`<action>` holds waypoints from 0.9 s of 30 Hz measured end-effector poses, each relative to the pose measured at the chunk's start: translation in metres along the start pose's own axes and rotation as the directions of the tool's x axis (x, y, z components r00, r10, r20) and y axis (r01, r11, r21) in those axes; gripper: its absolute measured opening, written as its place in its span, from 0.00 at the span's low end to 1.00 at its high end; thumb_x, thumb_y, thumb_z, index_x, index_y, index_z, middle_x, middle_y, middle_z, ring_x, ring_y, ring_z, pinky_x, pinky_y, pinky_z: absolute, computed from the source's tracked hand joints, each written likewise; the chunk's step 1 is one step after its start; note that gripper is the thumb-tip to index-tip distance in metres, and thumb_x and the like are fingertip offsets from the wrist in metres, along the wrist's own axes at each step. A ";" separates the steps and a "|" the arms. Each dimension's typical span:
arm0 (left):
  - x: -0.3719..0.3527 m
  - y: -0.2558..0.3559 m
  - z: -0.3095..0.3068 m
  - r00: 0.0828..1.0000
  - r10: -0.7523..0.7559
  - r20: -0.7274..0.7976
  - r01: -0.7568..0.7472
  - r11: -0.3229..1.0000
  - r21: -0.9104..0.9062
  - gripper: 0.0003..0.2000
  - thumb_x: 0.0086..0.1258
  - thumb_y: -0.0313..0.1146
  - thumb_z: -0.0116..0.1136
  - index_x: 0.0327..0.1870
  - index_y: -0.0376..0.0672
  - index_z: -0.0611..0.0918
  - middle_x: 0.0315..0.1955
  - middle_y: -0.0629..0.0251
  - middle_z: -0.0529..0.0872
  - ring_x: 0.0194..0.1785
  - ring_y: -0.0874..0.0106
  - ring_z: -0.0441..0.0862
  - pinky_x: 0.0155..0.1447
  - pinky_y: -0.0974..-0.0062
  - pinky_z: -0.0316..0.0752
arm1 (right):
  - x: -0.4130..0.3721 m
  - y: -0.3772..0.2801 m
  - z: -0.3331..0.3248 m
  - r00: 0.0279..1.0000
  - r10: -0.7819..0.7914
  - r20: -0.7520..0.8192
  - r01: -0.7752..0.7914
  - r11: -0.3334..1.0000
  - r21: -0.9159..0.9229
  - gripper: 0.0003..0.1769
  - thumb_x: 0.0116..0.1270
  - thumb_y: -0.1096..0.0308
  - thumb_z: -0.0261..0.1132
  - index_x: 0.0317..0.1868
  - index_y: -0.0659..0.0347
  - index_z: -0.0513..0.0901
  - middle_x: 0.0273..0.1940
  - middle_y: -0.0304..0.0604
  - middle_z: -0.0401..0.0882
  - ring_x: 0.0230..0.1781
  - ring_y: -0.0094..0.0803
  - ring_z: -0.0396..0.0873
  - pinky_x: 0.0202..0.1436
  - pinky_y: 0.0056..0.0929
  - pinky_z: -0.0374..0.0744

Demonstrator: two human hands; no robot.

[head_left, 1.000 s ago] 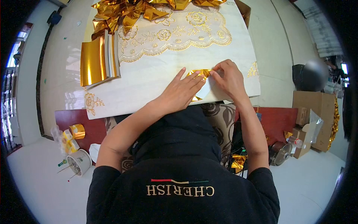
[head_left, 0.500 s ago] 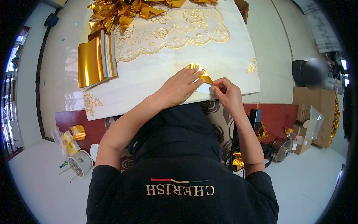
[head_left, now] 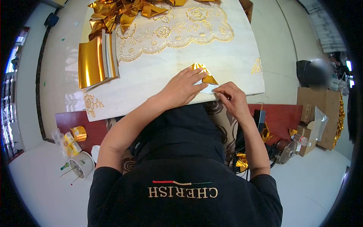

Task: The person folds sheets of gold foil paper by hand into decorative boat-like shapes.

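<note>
A small piece of gold foil paper point(head_left: 209, 78), partly folded with its white backing showing, lies near the front edge of the cloth-covered table. My left hand point(head_left: 184, 87) rests over its left side, fingers stretched out and pressing it down, which hides part of the sheet. At the paper's lower right corner, my right hand point(head_left: 231, 97) has thumb and forefinger closed together on the white edge.
A stack of gold foil sheets point(head_left: 92, 64) sits at the table's left side. Behind it is a pile of folded gold foil pieces point(head_left: 124, 13). Low to the right are a lidded pot point(head_left: 286, 150) and cardboard boxes point(head_left: 315, 113); a white tub point(head_left: 81, 165) stands at left.
My right fingertips have moved slightly down along the paper's right corner, and the gold point there now shows free of them. The left hand stays nearly still.
</note>
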State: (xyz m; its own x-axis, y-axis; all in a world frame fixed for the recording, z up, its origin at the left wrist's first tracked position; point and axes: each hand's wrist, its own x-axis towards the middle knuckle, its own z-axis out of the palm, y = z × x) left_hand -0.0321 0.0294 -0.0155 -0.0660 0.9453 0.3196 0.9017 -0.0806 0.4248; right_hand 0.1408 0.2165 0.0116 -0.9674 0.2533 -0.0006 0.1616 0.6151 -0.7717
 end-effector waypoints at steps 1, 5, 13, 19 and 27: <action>0.000 0.000 0.000 1.000 -0.007 -0.008 0.007 1.000 -0.004 0.21 0.67 0.28 0.61 0.63 0.45 0.78 0.65 0.53 0.75 0.72 0.51 0.70 0.75 0.48 0.64 | 0.003 -0.002 -0.001 1.000 -0.003 0.010 0.003 1.000 -0.024 0.11 0.65 0.74 0.67 0.47 0.55 0.87 0.39 0.45 0.81 0.36 0.42 0.83 0.39 0.35 0.80; 0.005 0.005 -0.001 0.999 -0.033 -0.022 0.033 0.999 -0.012 0.21 0.66 0.28 0.61 0.62 0.46 0.78 0.64 0.53 0.76 0.70 0.52 0.71 0.75 0.49 0.64 | 0.011 -0.005 -0.002 0.999 -0.024 0.023 0.025 0.996 -0.081 0.09 0.66 0.72 0.68 0.46 0.54 0.88 0.37 0.43 0.81 0.33 0.40 0.83 0.37 0.35 0.80; 0.006 0.003 0.008 1.000 -0.025 -0.019 0.027 0.998 0.062 0.22 0.66 0.30 0.61 0.63 0.49 0.78 0.62 0.53 0.77 0.69 0.53 0.72 0.75 0.50 0.64 | 0.012 0.002 0.008 0.993 -0.079 -0.087 0.065 0.987 -0.146 0.06 0.65 0.69 0.71 0.42 0.55 0.86 0.35 0.41 0.81 0.31 0.40 0.83 0.34 0.35 0.80; 0.007 0.008 0.007 0.999 -0.045 -0.010 0.046 0.997 0.068 0.21 0.67 0.31 0.60 0.62 0.52 0.80 0.62 0.52 0.77 0.68 0.53 0.73 0.74 0.49 0.65 | 0.009 0.002 0.018 0.975 -0.153 -0.161 0.100 0.950 -0.294 0.08 0.62 0.69 0.73 0.41 0.54 0.84 0.36 0.40 0.81 0.32 0.40 0.84 0.33 0.36 0.81; 0.006 0.005 0.008 1.000 0.002 -0.008 -0.001 0.993 0.121 0.18 0.70 0.32 0.56 0.61 0.54 0.82 0.62 0.51 0.77 0.68 0.54 0.73 0.74 0.50 0.64 | 0.007 0.004 0.025 0.960 -0.182 -0.211 0.106 0.939 -0.328 0.09 0.62 0.68 0.74 0.39 0.56 0.82 0.36 0.41 0.80 0.32 0.40 0.84 0.32 0.37 0.81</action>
State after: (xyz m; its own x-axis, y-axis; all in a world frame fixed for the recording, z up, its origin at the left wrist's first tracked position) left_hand -0.0250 0.0372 -0.0180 -0.0677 0.9426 0.3270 0.9469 -0.0425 0.3188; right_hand 0.1294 0.2020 -0.0069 -0.9174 0.2887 0.2739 0.1132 0.8491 -0.5159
